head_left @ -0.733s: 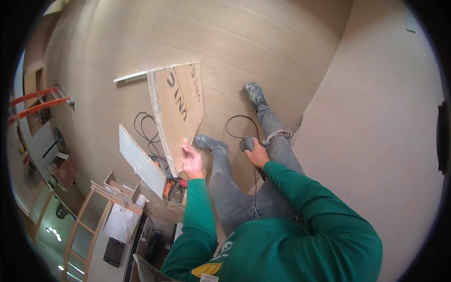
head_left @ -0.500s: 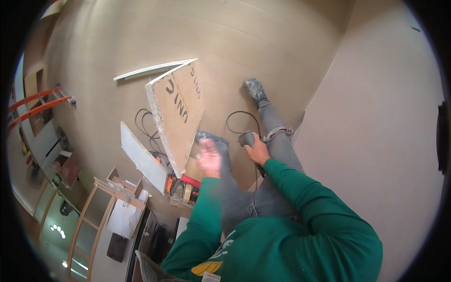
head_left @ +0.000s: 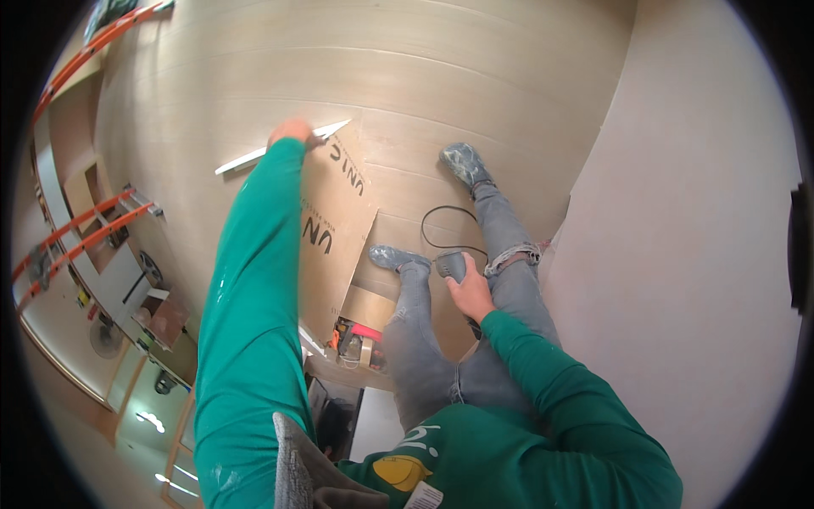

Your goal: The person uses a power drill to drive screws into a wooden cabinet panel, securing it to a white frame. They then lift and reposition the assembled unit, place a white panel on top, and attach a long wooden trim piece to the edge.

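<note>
I am reaching my left hand (head_left: 291,131) to eleven o'clock, its grip closing on the white strip (head_left: 280,148) lying beside the cardboard sheet (head_left: 335,225). My right hand (head_left: 469,293) is clenching a grey corded tool (head_left: 452,265) at my knee; lifting the strip probably needs a firm pinch.

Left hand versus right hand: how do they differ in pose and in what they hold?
The left hand is stretched far out, at the top edge of the cardboard sheet beside a thin white strip; the right hand stays close by the knee. The left arm is nearly straight, the right bent. The right hand grips a grey corded tool; the left hand's grip is unclear. Both wear green sleeves.
</note>
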`<state>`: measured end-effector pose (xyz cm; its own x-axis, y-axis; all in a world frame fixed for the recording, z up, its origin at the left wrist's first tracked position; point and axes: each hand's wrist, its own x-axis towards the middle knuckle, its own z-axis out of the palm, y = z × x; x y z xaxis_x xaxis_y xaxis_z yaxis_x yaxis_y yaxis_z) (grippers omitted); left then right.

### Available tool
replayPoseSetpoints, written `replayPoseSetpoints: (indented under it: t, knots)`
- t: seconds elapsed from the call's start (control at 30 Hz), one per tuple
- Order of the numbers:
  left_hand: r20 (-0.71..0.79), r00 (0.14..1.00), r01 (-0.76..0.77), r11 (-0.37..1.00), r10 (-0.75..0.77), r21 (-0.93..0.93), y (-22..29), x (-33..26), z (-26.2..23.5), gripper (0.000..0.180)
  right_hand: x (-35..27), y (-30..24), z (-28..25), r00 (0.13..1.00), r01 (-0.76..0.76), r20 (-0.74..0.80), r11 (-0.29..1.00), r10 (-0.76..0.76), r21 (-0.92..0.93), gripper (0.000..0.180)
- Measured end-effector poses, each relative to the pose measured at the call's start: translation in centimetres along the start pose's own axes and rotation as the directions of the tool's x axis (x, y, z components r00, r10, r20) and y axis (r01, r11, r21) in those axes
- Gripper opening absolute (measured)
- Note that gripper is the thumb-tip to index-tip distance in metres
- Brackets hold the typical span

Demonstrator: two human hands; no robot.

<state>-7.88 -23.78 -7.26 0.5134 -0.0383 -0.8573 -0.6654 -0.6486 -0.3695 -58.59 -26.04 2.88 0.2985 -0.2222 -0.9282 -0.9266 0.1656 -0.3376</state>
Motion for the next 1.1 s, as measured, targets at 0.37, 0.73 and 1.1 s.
replayPoseSetpoints:
  t: [0.37, 0.73, 1.1]
  knots:
    - [0.107, 0.985, -0.083, 0.92, 0.134, -0.384, -10.5, -11.7, 12.6, 0.058, 0.8, -0.5, 0.1, 0.998, 0.005, -0.064, 0.996, 0.0, 0.086, 0.079]
    - [-0.42, 0.905, -0.344, 0.452, -0.076, -0.823, -13.3, -38.8, 18.2, 0.038, -0.1, -3.9, -1.4, 0.999, 0.02, -0.044, 0.712, 0.016, 0.702, 0.059]
    - [-0.795, 0.605, -0.606, 0.676, 0.048, -0.42, -17.2, -53.9, 21.2, 0.028, 4.8, -11.6, -8.7, 0.958, 0.147, -0.062, 0.294, -0.279, 0.944, 0.038]
